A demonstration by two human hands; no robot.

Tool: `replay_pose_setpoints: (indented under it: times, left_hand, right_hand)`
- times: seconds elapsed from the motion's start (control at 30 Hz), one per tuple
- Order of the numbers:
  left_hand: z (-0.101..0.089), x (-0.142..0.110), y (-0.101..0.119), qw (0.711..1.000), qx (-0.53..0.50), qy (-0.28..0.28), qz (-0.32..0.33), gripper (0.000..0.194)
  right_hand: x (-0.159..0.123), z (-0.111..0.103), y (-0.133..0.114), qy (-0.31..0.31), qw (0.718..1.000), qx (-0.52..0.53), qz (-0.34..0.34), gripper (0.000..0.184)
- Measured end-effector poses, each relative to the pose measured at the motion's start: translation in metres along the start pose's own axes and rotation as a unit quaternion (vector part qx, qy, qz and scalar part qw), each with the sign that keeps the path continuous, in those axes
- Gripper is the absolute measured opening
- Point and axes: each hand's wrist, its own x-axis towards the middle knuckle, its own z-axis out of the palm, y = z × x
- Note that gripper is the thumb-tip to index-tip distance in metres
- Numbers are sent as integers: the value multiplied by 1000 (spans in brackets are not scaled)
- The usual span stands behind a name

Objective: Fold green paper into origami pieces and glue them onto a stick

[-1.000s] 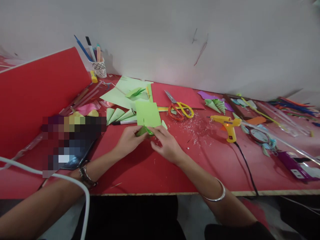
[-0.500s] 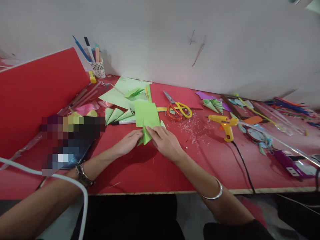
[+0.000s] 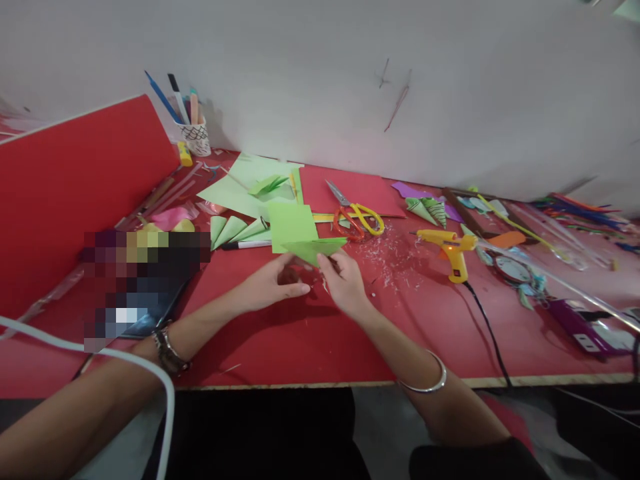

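Observation:
My right hand [image 3: 343,281] pinches a folded piece of green paper [image 3: 313,249] between thumb and fingers, its pointed ends lying left and right. Close on its left, my left hand [image 3: 273,283] has thumb and fingers spread apart, the fingertips near the paper's lower edge. Behind the folded piece lies a flat green paper square [image 3: 291,223], its front part covered. Folded green paper cones [image 3: 233,230] sit to the left, beside a black-capped marker [image 3: 247,245]. Scissors [image 3: 357,217] with one red and one yellow handle rest just beyond my right hand.
A yellow glue gun [image 3: 450,250] stands on the red table at right, its black cord running over the front edge. Paper shreds [image 3: 395,257] are scattered near it. A pen cup [image 3: 195,137] stands at the back left. A white cable [image 3: 125,357] crosses above my left forearm.
The folded green paper has turned from pointing toward me to lying crosswise. My left hand has opened away from it, while my right hand keeps hold.

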Motion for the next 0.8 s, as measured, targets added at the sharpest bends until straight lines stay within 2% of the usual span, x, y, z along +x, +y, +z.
replay_pose_setpoints:
  times: [0.07,0.13,0.2,0.33,0.47,0.6,0.7,0.8]
  left_hand:
    - [-1,2,-1,997,23,80,-6,46]
    - [-3,3,0,988,45,149,9,42]
    - [-4,4,2,982,68,175,22,29]
    - [-5,3,4,980,121,155,22,20]
    - [-4,3,1,970,183,157,4,20]
    - [-5,2,-4,961,241,136,22,28]
    - [-6,2,-6,965,232,120,28,31]
    - [-6,2,-4,981,164,100,17,32]
  right_hand:
    - [0,1,1,-32,996,46,66,30]
    - [-1,3,1,-82,989,83,93,28]
    - [-3,5,0,-115,983,106,96,25]
    - [-3,7,1,-109,982,128,89,18]
    - [0,5,2,-92,978,135,128,21]
    - [1,2,-1,-150,967,141,148,23]
    - [0,2,-3,-178,962,147,144,22]
    - [-1,3,-2,-164,965,153,139,18]
